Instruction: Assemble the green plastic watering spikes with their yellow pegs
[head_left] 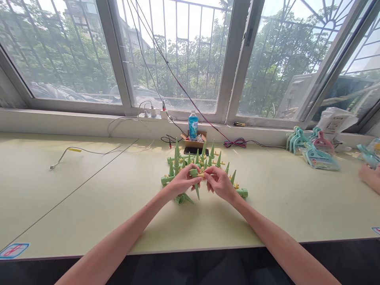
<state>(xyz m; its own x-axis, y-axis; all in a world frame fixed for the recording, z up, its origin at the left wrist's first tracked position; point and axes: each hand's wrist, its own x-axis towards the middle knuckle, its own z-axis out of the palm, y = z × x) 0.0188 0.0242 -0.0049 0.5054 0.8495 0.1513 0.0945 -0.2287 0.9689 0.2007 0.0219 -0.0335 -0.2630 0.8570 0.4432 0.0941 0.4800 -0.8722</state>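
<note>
My left hand (pixel 185 180) is closed round a green plastic watering spike (pixel 193 173), whose pointed end slants down toward the table. From the spike's side sticks out a small yellow valve piece (pixel 200 175). The fingertips of my right hand (pixel 219 181) pinch that piece at its outer end. Behind and around both hands lie several more green spikes (pixel 176 160), many standing point up, with yellow parts on them. One loose spike (pixel 181 198) lies on its side just below my left hand, its round open end toward me.
At the back a small cardboard box (pixel 194 143) holds a blue bottle (pixel 193 126), with a dark phone (pixel 192 151) before it. Cables (pixel 237 142) trail along the sill. Turquoise and pink hangers (pixel 320 156) are at the right, near another person's hand (pixel 369 176).
</note>
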